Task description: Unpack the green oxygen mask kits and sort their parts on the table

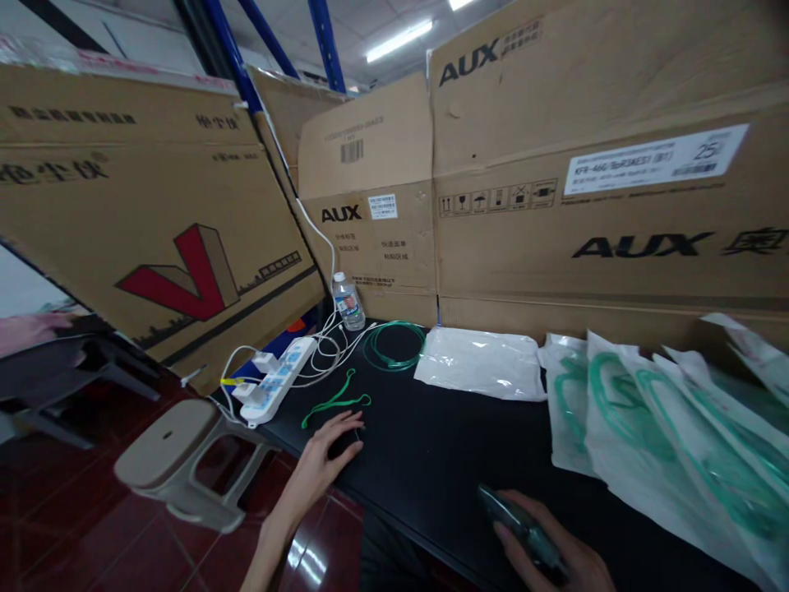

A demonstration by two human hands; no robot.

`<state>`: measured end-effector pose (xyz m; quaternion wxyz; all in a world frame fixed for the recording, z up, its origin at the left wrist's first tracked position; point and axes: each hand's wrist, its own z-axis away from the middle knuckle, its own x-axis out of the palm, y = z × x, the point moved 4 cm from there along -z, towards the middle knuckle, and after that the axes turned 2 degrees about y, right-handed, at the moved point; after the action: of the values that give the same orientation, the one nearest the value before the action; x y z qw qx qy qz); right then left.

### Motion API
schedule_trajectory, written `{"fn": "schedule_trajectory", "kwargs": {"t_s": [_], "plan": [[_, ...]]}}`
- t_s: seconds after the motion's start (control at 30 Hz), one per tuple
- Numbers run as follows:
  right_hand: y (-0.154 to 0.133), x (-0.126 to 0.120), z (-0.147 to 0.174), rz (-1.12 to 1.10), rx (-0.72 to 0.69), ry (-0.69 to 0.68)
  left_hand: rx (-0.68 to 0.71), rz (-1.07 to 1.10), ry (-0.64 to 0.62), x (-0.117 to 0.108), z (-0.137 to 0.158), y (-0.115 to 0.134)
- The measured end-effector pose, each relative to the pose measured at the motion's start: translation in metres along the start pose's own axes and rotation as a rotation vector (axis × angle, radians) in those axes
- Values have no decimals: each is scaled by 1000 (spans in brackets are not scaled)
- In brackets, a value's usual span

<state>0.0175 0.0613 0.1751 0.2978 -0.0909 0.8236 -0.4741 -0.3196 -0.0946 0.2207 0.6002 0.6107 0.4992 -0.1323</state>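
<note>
My left hand (333,448) rests at the near left edge of the black tabletop (425,444), thumb and fingers apart, with no object plainly held. A small dark spot shows by its fingertips, too small to name. Just beyond it lies a thin green strap (336,403) with looped ends. At the lower right, my right hand (555,534) is closed around a dark phone (521,526), held tilted over the table. A coil of green tubing (391,349) and a flat white plastic package (481,363) sit farther back.
Several clear-and-white pouches with green tubing (634,411) line the right side. At the left are a white power strip (280,382) with cables and a water bottle (348,304). Cardboard boxes (523,271) wall the back; a beige stool (169,444) stands left.
</note>
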Motion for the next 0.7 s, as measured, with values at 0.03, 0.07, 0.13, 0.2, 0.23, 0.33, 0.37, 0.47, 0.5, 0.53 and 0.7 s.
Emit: {"fn": "schedule_trajectory", "kwargs": {"t_s": [0.03,0.07,0.13,0.2,0.23,0.33,0.37,0.47,0.5,0.53,0.7], "plan": [[-2,0,0,1,-1,-1,17,-9,-19,-1,-4,-1],[-4,0,0,2,-4,4,33,-15,-39,-2,-7,-2],[-11,0,-1,-1,-21,34,46,-12,-74,-4,-11,-5],[-19,0,-1,-9,-44,57,20,9,-54,-7,-12,-5],[-22,0,-1,-12,-49,58,-2,29,-17,-8,-11,-2],[-26,2,-1,-12,-23,24,-88,143,78,4,-2,24],[-26,3,0,-15,-6,13,-119,202,60,15,3,38],[-24,4,0,-38,23,-30,-164,396,-177,63,13,94],[-23,4,0,-49,26,-43,-155,433,-238,79,15,112],[-23,3,0,-59,27,-45,-140,467,-280,93,15,128],[-23,-1,-4,-78,81,9,-214,737,-339,125,8,155]]}}
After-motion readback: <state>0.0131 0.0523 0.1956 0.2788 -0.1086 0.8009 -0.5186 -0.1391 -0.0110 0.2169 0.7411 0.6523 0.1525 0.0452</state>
